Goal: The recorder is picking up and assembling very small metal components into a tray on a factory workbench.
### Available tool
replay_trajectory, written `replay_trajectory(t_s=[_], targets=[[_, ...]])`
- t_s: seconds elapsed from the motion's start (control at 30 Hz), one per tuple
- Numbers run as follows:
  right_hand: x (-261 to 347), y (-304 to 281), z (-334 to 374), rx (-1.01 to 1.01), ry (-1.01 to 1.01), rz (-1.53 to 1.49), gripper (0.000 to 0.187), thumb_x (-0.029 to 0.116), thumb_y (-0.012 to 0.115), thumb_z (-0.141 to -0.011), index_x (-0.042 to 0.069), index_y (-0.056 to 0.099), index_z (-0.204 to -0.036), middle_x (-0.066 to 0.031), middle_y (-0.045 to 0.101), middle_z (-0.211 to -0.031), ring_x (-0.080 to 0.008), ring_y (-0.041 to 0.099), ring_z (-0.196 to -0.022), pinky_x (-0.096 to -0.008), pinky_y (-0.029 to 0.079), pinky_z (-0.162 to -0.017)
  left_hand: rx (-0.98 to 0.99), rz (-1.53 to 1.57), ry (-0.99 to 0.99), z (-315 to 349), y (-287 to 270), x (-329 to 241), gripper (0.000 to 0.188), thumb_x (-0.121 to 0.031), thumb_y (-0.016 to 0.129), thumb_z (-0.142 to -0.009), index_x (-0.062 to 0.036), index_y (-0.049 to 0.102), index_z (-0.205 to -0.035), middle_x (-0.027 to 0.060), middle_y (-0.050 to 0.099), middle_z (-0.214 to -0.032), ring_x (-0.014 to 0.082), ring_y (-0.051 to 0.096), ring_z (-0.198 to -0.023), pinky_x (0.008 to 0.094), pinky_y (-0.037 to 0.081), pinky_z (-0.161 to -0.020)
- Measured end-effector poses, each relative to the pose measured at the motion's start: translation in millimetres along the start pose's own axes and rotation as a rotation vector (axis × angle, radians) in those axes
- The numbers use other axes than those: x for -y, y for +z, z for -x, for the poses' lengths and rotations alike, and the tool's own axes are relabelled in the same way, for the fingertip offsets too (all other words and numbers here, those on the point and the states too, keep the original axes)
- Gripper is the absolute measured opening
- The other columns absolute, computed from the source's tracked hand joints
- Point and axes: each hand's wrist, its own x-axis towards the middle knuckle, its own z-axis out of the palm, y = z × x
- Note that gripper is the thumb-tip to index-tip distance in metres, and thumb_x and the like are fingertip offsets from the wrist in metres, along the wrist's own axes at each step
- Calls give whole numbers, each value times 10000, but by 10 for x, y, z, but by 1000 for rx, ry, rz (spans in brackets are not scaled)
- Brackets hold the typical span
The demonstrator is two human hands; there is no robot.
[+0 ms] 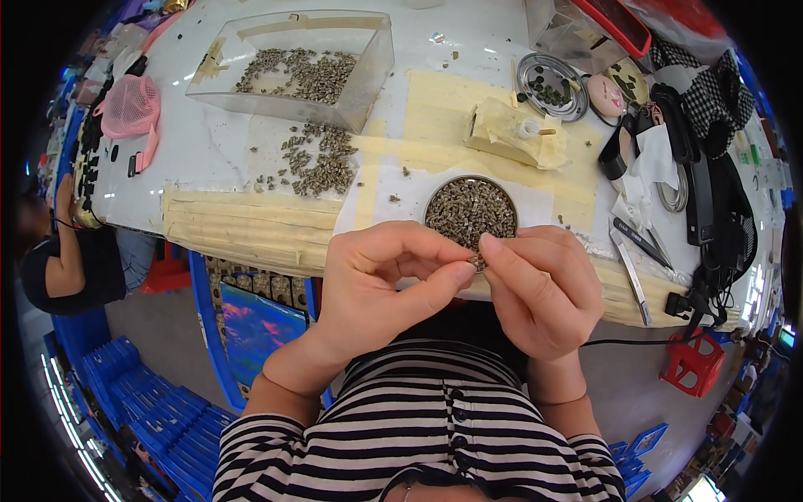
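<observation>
Two bare hands meet at the near edge of the surface (188, 159), tips together over a small metal piece (476, 262). It sits right at the fingertips: about 3 o'clock of the left hand's (355, 284) grip, 9 o'clock of the right hand's (548, 289). Left grip is thumb and forefinger pinching it; right grip is up against it, but can't tell if it's actually squeezing. Piece is too tiny and covered to say which way it points or how its long axis runs. Containers: a round tin (427, 207) at 12 o'clock, heaped with similar metal bits; a clear box (376, 79) between 10 and 11, part-filled with more; a clear round dish (524, 87) around 1, holding dark green bits.
</observation>
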Motion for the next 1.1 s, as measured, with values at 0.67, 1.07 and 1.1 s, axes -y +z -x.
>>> replay_trajectory(t_s=[0.67,1.07,1.1], targets=[[48,37,49,4,231,-293,325,-64,776,-717,-5,746,-1036,-90,673,-811,-200,633,-675,-287,496,-575,-25,-608,516,-65,-33,9,241,67,776,-767,-2,735,-995,134,728,-918,206,714,-792,279,569,-686],[24,32,34,0,251,-269,318,-72,787,-697,-7,741,-1006,-90,674,-812,-205,630,-680,-287,494,-578,-30,-693,567,-75,-21,18,255,79,766,-761,7,727,-1002,128,727,-902,189,694,-799,266,539,-697],[20,37,31,-1,251,-264,317,-73,790,-692,-6,740,-998,-89,674,-813,-207,629,-683,-288,494,-580,-29,-697,567,-74,-16,16,252,75,770,-759,6,728,-998,128,727,-902,192,695,-798,267,540,-697]])
